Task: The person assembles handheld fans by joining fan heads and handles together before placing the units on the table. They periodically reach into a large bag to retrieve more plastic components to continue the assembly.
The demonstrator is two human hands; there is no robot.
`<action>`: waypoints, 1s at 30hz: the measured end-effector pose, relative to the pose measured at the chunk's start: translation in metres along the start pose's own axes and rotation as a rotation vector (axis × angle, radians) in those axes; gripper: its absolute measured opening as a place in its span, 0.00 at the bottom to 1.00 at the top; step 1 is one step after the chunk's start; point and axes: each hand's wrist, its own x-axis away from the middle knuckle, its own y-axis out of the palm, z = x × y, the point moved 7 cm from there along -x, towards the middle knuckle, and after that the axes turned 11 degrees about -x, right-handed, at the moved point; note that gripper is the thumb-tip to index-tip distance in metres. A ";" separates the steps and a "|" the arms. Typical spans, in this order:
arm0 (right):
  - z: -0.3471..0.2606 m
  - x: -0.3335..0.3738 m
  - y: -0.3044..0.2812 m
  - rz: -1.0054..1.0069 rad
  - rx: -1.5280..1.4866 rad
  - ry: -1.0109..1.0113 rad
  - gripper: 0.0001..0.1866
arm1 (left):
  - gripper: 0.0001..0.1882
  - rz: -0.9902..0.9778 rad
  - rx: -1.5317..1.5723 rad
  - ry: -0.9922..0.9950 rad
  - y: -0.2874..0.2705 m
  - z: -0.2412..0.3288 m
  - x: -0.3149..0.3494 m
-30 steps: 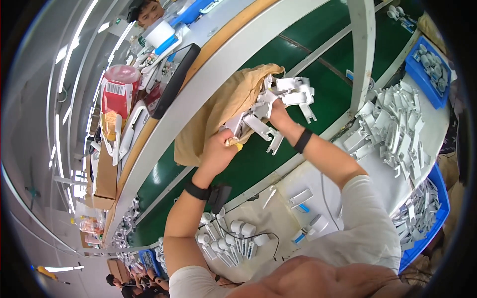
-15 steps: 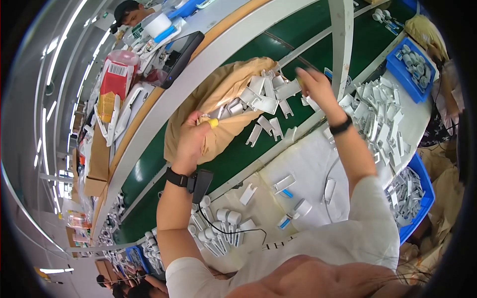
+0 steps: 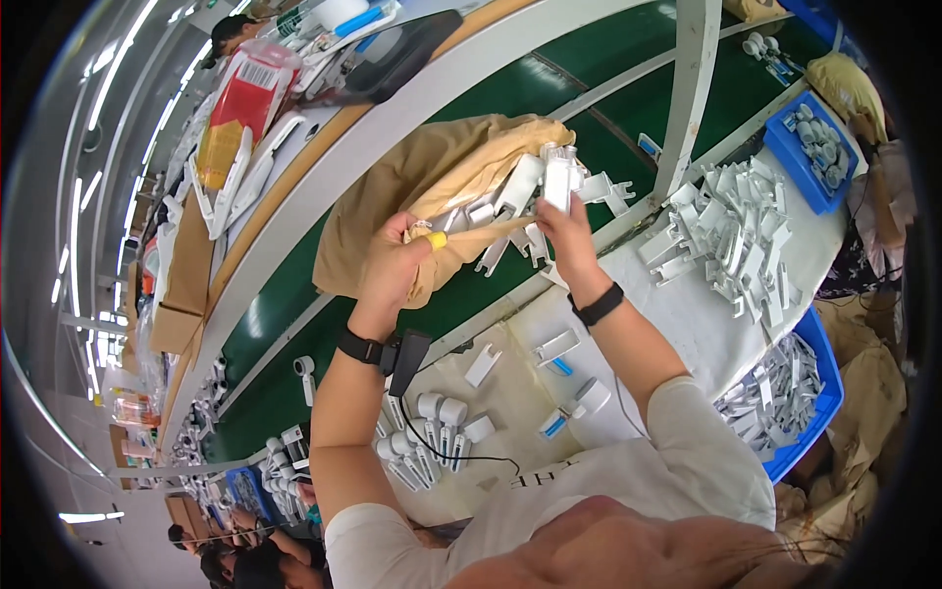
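Atop the flat green belt [image 3: 510, 88], the limp tan sack [image 3: 368, 236], probably weighty with hard white plastic parts [image 3: 520, 187], seems best held by its rim, which the left hand [image 3: 392, 265] clenches and the right hand [image 3: 569, 240] pinches.

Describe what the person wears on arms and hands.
Short white sleeves; a black band on each wrist. The left band carries a dark boxy device with a black cable; the left hand has a yellow cover on one of its fingers.

Workers [image 3: 260, 567] share a factory assembly hall, tube lights [image 3: 90, 516] overhead, with a green conveyor belt [image 3: 535, 93], blue plastic bins [image 3: 834, 401] and a desk [image 3: 687, 324] heaped with white plastic parts [image 3: 746, 236].
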 end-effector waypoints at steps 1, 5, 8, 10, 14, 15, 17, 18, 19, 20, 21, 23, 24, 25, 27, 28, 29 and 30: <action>0.007 -0.004 0.003 0.003 0.012 -0.010 0.24 | 0.07 -0.007 0.013 0.006 -0.001 -0.001 0.004; 0.009 0.023 0.096 -0.443 1.441 -0.310 0.23 | 0.05 0.016 -0.363 0.123 0.005 0.012 0.020; 0.006 0.012 0.106 -0.514 1.608 -0.240 0.19 | 0.05 0.028 -0.615 0.216 0.007 0.017 0.024; 0.009 0.015 0.109 -0.635 1.902 -0.292 0.12 | 0.05 0.028 -0.708 0.231 0.004 0.012 0.022; -0.047 0.037 0.118 -0.855 1.812 -0.333 0.23 | 0.05 0.028 -0.661 0.278 -0.005 -0.001 0.016; -0.063 0.042 0.112 -0.831 1.677 -0.322 0.25 | 0.05 0.016 -0.531 0.208 -0.009 -0.009 0.013; -0.090 0.046 0.088 -0.695 1.360 -0.356 0.29 | 0.06 0.011 -0.499 0.174 -0.009 -0.010 0.013; -0.088 0.042 0.066 -0.559 1.179 -0.254 0.25 | 0.06 0.011 -0.473 0.195 -0.009 -0.009 0.016; -0.084 0.041 0.036 -0.362 0.946 -0.048 0.21 | 0.06 0.016 -0.442 0.227 -0.006 -0.005 0.015; -0.071 0.036 0.004 -0.288 0.813 -0.031 0.18 | 0.06 0.021 -0.438 0.231 -0.001 -0.005 0.011; -0.055 0.040 -0.012 -0.292 0.832 0.036 0.17 | 0.06 0.031 -0.474 0.226 -0.001 -0.007 0.012; -0.016 0.067 -0.031 -0.415 0.868 0.424 0.26 | 0.06 0.038 -0.506 0.207 0.002 -0.012 0.016; 0.004 0.087 -0.029 -0.459 0.817 0.718 0.31 | 0.05 0.022 -0.463 0.234 0.004 -0.013 0.019; 0.015 0.095 -0.025 -0.466 0.824 0.728 0.31 | 0.05 0.002 -0.415 0.266 0.009 -0.012 0.024; 0.042 0.110 -0.001 -0.388 0.037 0.924 0.41 | 0.06 -0.020 -0.556 0.239 0.023 -0.007 0.033; 0.047 0.107 0.007 -0.397 0.051 0.939 0.41 | 0.07 -0.037 -0.704 0.213 0.029 -0.008 0.040; 0.048 0.101 0.026 -0.424 -0.165 0.972 0.41 | 0.06 -0.018 -0.703 0.249 0.037 -0.008 0.045; 0.047 0.096 0.043 -0.443 -0.380 1.003 0.40 | 0.05 -0.046 -0.643 0.386 0.047 -0.013 0.050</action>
